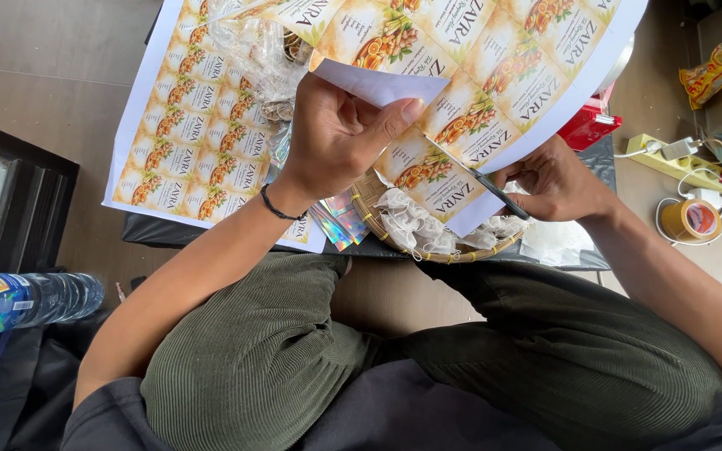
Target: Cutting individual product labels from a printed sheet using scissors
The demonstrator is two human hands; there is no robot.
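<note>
Label sheet being pinched by left hand; scissors being gripped shut-fisted by right hand, blades at 10 o'clock. Sheet best kept taut, cut between rows.

Bare forearms, thin black wristband on the left wrist at ten o'clock, olive corduroy trousers over crossed legs, dark grey shirt hem at six o'clock

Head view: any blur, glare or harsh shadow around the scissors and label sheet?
Head view: soft, even daylight, no glare on the label sheet; scissors and both hands, left and right, are sharp; only faint shadow under the sheet; slight wide-angle stretch at the edges, as on the water bottle.
</note>
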